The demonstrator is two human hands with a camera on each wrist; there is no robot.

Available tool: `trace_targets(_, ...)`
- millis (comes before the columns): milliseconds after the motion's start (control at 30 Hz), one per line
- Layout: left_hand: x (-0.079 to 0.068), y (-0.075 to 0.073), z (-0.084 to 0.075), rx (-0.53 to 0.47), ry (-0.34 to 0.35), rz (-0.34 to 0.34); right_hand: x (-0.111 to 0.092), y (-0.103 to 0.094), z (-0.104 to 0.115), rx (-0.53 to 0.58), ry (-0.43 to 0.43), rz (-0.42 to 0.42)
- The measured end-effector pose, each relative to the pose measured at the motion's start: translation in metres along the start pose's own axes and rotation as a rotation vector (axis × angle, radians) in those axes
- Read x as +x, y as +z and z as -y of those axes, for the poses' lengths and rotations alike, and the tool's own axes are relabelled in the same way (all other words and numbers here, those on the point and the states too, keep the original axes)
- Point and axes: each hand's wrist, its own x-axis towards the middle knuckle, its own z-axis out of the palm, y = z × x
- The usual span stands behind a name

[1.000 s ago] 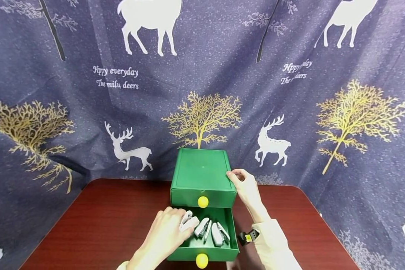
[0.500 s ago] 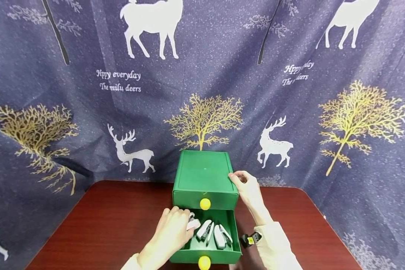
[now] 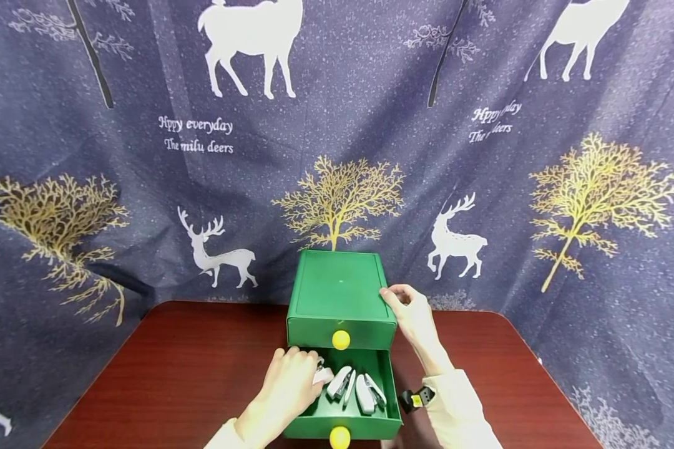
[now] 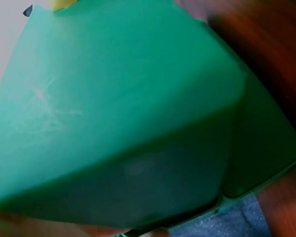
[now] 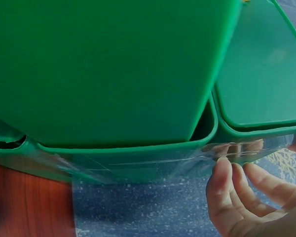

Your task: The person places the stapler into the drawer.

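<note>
A green two-drawer cabinet (image 3: 341, 284) stands at mid-table, its lower drawer (image 3: 344, 427) pulled out and its upper one closed. Inside the lower drawer lie a white stapler (image 3: 339, 381) in the middle and another white stapler (image 3: 366, 394) on the right. My left hand (image 3: 286, 380) reaches into the drawer's left side and grips a third white stapler (image 3: 323, 375), mostly hidden by the hand. My right hand (image 3: 414, 315) rests at the cabinet's upper right edge; in the right wrist view its fingertips (image 5: 222, 170) touch the taped side. The left wrist view shows mainly the green drawer (image 4: 113, 98).
Yellow round knobs mark the upper drawer front (image 3: 341, 340) and the lower one. The reddish-brown table (image 3: 213, 362) spreads to both sides. Behind it hangs a dark blue cloth (image 3: 292, 125) with deer and trees. A black device (image 3: 417, 399) is worn at my right wrist.
My left hand has shifted slightly deeper into the drawer's left side, covering more of the stapler there. My right hand stays at the cabinet's edge. The head view has shifted a little.
</note>
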Motion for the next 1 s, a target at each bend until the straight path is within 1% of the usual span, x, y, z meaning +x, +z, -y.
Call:
trace_targets(200,-0.001,0.001,-0.002,0.032,-0.004,0.013,0.000,-0.001,-0.001,-0.002,-0.003,0.000)
trace_targets(400,-0.002,0.000,-0.004,0.065,-0.003,0.010,0.000,0.000,-0.001,0.002,-0.006,-0.003)
trace_targets(667,-0.002,-0.003,-0.005,0.083,-0.014,0.026,0.001,0.000,-0.001,0.007,0.000,-0.004)
trace_targets(833,-0.004,-0.005,-0.005,0.064,-0.011,0.019,0.001,0.001,-0.001,0.010,-0.007,-0.007)
trace_targets(1000,-0.011,-0.013,-0.007,0.005,0.002,-0.004,0.000,-0.001,-0.001,0.009,-0.006,-0.004)
